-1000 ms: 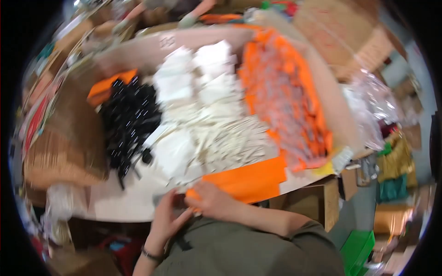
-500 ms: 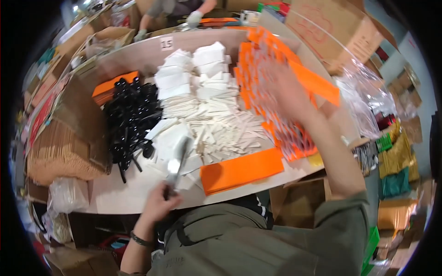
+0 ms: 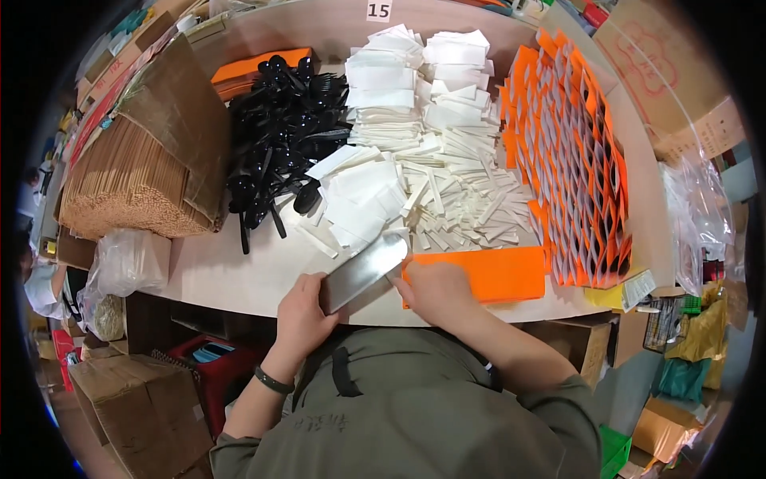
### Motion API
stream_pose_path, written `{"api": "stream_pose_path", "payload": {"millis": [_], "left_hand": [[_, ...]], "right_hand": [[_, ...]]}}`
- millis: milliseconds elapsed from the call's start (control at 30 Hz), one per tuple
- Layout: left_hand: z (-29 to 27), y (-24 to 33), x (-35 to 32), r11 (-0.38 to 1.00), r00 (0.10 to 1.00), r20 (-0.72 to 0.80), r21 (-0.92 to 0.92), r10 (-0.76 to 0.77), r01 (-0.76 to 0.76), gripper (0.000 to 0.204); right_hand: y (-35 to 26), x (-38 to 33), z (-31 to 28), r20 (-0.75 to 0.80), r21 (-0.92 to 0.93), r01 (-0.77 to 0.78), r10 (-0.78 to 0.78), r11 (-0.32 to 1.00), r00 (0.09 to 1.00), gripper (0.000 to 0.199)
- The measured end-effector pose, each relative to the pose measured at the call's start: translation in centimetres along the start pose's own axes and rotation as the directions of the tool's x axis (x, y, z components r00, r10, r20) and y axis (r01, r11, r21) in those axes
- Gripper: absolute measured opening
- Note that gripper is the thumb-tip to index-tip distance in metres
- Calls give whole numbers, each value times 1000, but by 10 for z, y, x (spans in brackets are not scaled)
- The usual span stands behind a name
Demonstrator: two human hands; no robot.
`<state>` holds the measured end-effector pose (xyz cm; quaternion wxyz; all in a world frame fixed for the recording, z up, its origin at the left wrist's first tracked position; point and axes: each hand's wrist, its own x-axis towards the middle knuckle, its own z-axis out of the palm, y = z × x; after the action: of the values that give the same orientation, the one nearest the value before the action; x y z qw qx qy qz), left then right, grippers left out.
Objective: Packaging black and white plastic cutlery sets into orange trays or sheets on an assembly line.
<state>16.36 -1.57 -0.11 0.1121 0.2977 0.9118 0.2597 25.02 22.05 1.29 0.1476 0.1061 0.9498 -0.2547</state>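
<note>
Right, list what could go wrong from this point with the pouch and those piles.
1. The left hand grips only the lower end of the clear pouch, so it might slip or buckle.
2. The pouch's far end nearly meets the loose white paper packets; a nudge could scatter them.
3. The right hand rests on the orange sleeves lying at the table edge, where a push may send them off.

Small white number sign at table's far edge
</note>
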Motion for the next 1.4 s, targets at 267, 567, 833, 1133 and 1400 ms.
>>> {"api": "stream_pose_path", "payload": {"millis": [267, 567, 833, 1133, 1400], "left_hand": [[-22, -17, 0, 998, 977, 208, 41, 42, -52, 72], [-27, -13, 18, 961, 939, 232, 42, 255, -272, 71], [-35, -29, 29, 932, 929, -68, 5, 363, -363, 55], [-70, -111, 40, 999, 901, -432, 27, 31, -21, 18], [-50, -75, 140, 958, 981, -177, 285, 75, -22, 25]], "right_hand": [[7, 8, 4, -88, 75, 18, -12, 997, 996, 20], [-5, 17, 20, -166, 143, 39, -15, 989, 986, 22], [26, 76, -46, -532, 14, -173, 153, 985, 833, 31], [7, 61, -38, -633, 45, 252, -168, 967, 756, 25], [-14, 108, 15, -434, -384, 162, -333, 909, 837, 12]]}}
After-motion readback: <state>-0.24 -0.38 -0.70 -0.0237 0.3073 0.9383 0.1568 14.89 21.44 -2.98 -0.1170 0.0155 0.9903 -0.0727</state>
